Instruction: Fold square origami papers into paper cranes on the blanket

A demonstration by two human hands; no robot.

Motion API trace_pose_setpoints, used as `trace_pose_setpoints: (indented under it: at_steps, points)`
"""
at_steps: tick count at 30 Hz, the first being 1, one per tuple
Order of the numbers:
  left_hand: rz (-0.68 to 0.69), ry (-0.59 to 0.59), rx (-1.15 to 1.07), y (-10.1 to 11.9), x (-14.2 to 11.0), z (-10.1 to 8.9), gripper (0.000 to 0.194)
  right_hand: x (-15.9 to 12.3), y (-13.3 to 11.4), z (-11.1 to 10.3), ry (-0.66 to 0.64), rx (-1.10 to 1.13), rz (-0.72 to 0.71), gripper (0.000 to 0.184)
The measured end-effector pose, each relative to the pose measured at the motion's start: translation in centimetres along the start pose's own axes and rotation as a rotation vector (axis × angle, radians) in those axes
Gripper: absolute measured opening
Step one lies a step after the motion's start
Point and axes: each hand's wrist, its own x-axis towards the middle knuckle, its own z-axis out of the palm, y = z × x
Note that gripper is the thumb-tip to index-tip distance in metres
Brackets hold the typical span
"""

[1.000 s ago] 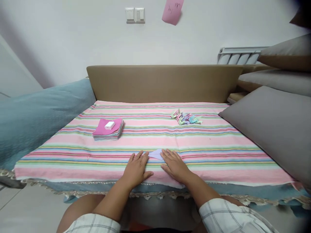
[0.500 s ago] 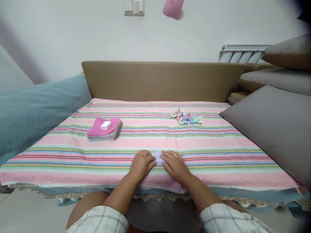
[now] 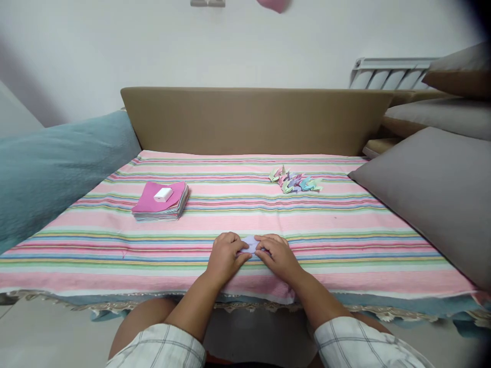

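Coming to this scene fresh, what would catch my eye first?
Probably the striped cloth, whose bright bands run from side to side across the seat. At its front edge, the left hand and right hand meet at a small lilac paper. Beyond them, a white block sits on a pink-topped paper stack to the left, and colourful folded papers cluster to the right.

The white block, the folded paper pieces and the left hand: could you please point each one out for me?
White block [image 3: 163, 194]: head view, on its top face.
Folded paper pieces [image 3: 295, 182]: head view, middle of the cluster.
Left hand [image 3: 225, 258]: head view, back of the hand.
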Motion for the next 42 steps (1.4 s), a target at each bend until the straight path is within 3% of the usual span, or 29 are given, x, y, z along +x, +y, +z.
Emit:
trace_pose_setpoints:
  at_steps: [6, 18, 34, 42]
  points:
    - [0.014, -0.016, 0.025, 0.4, 0.2, 0.1, 0.01, 0.0, 0.0, -0.1, -0.007, -0.015, -0.004, 0.015]
    - [-0.024, -0.031, 0.09, 1.0, 0.2, 0.1, 0.016, 0.2, 0.4, 0.0, 0.058, 0.01, -0.021, 0.016]
    - [-0.187, -0.048, 0.111, 1.3, 1.0, 0.5, 0.016, 1.1, 0.0, 1.4, 0.108, -0.037, 0.115, 0.01]
    - [-0.26, -0.058, 0.086, 1.3, 1.3, 0.4, 0.017, 1.2, -0.2, 1.0, 0.101, 0.032, 0.156, 0.004]
